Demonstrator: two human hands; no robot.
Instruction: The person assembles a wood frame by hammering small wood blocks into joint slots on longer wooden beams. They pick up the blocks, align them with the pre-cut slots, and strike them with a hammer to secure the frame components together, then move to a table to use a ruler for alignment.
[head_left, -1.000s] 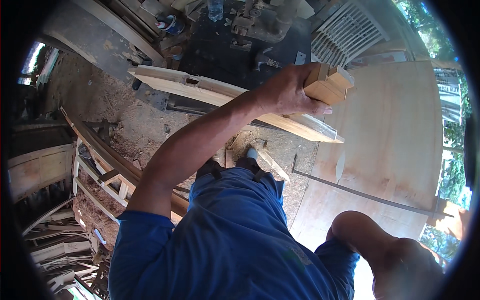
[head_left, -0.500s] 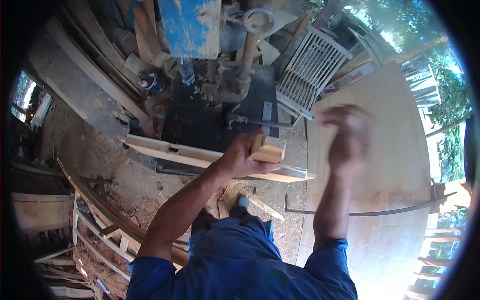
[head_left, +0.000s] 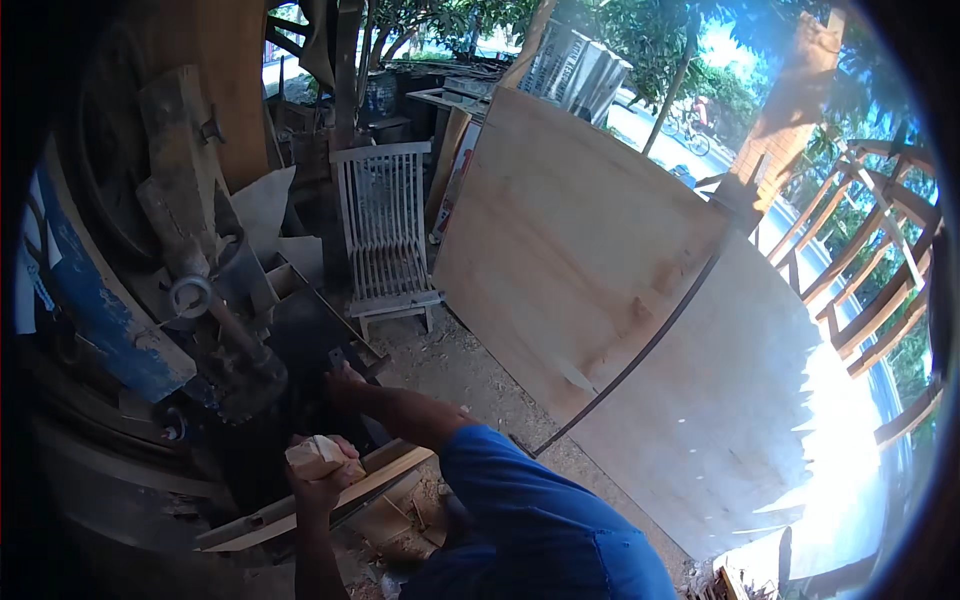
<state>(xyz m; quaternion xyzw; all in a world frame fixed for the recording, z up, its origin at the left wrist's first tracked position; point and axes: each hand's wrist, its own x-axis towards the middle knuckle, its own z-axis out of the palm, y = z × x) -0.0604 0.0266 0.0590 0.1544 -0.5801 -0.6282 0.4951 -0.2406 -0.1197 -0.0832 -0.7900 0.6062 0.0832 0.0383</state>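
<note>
While I monitor remotely, left hand [head_left: 322, 488] curls fingers round pale, angular wooden block [head_left: 314, 457] near long, pale wooden board [head_left: 395, 468], probably for firm hold; right hand [head_left: 350, 386] reaches over black, flat tabletop [head_left: 300, 345] near grey metal strip [head_left: 337, 356] (finger closure: cannot tell).

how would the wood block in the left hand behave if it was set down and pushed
The wood block is probably stiff: it shows no visible bend in the left hand. Its flat faces and angular edges suggest it would slide or tip rather than roll. It is likely fairly light, being small enough for one hand to hold.
</note>
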